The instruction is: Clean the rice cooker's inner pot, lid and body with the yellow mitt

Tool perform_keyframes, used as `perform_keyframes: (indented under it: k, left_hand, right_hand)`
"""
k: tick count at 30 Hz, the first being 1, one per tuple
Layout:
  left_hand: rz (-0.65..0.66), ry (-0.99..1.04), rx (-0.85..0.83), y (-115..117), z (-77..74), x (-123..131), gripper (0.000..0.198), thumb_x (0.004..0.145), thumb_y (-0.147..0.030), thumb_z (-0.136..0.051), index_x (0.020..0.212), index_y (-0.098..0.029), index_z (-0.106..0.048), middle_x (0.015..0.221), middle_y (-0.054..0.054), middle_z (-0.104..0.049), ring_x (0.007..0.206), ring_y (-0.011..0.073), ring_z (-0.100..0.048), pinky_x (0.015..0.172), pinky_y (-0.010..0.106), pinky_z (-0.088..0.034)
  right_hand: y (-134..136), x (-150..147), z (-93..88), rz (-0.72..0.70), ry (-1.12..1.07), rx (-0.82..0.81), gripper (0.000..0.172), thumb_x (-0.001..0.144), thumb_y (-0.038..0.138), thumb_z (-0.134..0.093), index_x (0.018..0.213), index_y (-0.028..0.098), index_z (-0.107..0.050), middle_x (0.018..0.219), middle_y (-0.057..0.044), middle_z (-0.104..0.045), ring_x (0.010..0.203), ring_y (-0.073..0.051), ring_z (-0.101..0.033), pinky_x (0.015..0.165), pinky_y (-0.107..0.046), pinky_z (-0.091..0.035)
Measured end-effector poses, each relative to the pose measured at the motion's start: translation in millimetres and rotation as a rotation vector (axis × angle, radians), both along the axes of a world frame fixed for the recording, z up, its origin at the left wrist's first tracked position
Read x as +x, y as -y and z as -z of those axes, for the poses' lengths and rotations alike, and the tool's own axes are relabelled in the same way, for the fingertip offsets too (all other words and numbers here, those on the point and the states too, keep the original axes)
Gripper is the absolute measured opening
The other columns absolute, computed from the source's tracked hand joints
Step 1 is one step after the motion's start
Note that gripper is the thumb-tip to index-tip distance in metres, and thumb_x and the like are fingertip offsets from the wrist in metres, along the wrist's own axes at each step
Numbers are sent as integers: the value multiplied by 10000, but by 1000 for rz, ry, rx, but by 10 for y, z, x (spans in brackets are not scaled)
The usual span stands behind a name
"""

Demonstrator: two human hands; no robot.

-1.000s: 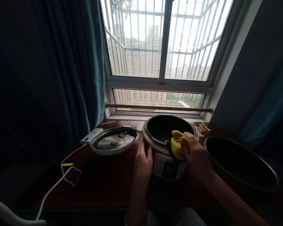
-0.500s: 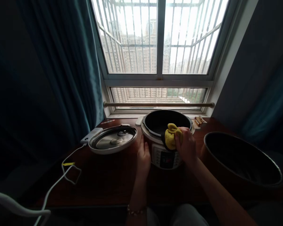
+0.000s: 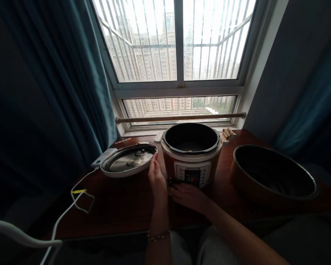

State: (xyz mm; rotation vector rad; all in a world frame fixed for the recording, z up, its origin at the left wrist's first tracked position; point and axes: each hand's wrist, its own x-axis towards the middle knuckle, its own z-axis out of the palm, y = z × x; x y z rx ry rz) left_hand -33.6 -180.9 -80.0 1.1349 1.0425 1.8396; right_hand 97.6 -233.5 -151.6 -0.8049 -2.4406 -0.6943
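Note:
The electric pressure cooker (image 3: 169, 162) stands upright with its black inner pot (image 3: 193, 138) uncovered. My right hand (image 3: 189, 197) is low at the cooker's front left, below the control panel (image 3: 193, 176). Its fingers close on the cloth, of which only a dark edge (image 3: 174, 181) shows; the yellow side is mostly hidden. Just left of the cooker, my left hand (image 3: 157, 178) is upright with its fingers stretched out, between the cooker and the lid (image 3: 131, 159). The lid lies with its metal inside facing up, close to my left fingertips.
A large dark round pot (image 3: 276, 176) stands on the right of the brown table (image 3: 121, 209). At the left are a white power strip (image 3: 104, 157) and its white cord (image 3: 61, 220). Behind the cooker runs a rail (image 3: 182, 118) before the window; a blue curtain (image 3: 79, 84) hangs left.
My right hand has moved down and left with the cloth, from the cooker's rim to its lower front. My left hand has shifted slightly left of the cooker. The view has tilted slightly.

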Motion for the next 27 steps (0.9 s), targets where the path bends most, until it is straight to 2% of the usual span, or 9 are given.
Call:
perform_keyframes:
  k: [3, 6, 8, 11, 13, 16, 19, 22, 27]
  left_hand:
    - [-28, -65, 16, 19, -23, -8, 462, 906, -432, -392, 1241, -146, -532, 1319, 106, -521, 1262, 202, -424, 1077, 322, -283]
    - [-18, -69, 9, 20, -27, 6, 456, 911, -426, -379, 1248, -156, -523, 1327, 98, -514, 1262, 201, -426, 1074, 328, -293]
    - [4, -51, 4, 18, -24, 27, 458, 911, -426, -378, 1250, -152, -519, 1332, 103, -510, 1261, 201, -428, 1075, 330, -296]
    - [51, -27, -4, 15, -13, 59, 464, 902, -435, -399, 1243, -146, -522, 1324, 113, -516, 1249, 205, -444, 1069, 330, -313]
    - [79, -14, -14, 10, -6, 76, 469, 897, -438, -409, 1246, -144, -517, 1320, 120, -518, 1239, 209, -456, 1058, 334, -333]
    - [102, -38, -25, 10, -7, 100, 465, 889, -417, -436, 1248, -130, -510, 1327, 134, -507, 1247, 219, -448, 1056, 347, -340]
    - [123, -113, -13, 33, -22, 138, 469, 864, -351, -497, 1267, -112, -483, 1341, 152, -487, 1244, 228, -449, 1047, 353, -352]
    - [100, -218, 10, 68, -26, 187, 525, 843, -332, -534, 1316, -134, -425, 1371, 149, -451, 1262, 233, -425, 1059, 369, -333]
    - [-12, -423, 64, 99, 11, 255, 566, 836, -348, -542, 1344, -154, -387, 1408, 142, -392, 1319, 241, -331, 1102, 386, -244]
  right_hand:
    - [89, 206, 105, -88, 37, -125, 217, 852, 104, -485, 929, 244, -631, 1172, 28, -617, 1115, -110, -532, 942, -270, -456]
    - [171, 436, -29, -63, -64, -177, 283, 848, 93, -477, 988, 296, -615, 1122, 37, -640, 1085, -98, -551, 908, -283, -477]
    - [198, 545, -176, 55, -203, -102, 307, 838, 104, -493, 1034, 316, -596, 1114, 20, -634, 1070, -117, -554, 891, -303, -483]
    - [196, 558, -311, 303, -653, 91, 330, 811, 116, -483, 1086, 288, -544, 1181, -38, -554, 1144, -180, -490, 929, -400, -447]
    - [177, 442, -267, 449, -1096, 128, 384, 787, 137, -475, 1155, 247, -470, 1239, -81, -476, 1179, -215, -448, 962, -472, -401]
    - [152, 160, -37, 515, -1733, -67, 464, 785, 226, -491, 1233, 219, -372, 1222, -106, -488, 1100, -211, -507, 920, -463, -431]
    - [153, -38, 116, 378, -2080, -397, 379, 808, 328, -461, 1165, 204, -432, 1142, -108, -562, 973, -207, -578, 777, -399, -505]
    - [159, -41, -73, 321, -2113, -410, 381, 826, 372, -452, 1171, 212, -432, 1154, -105, -559, 965, -204, -579, 768, -381, -504]
    - [6, 133, -727, 500, -1817, -23, 443, 820, 379, -493, 1209, 204, -375, 1224, -133, -472, 1109, -221, -489, 955, -414, -399]
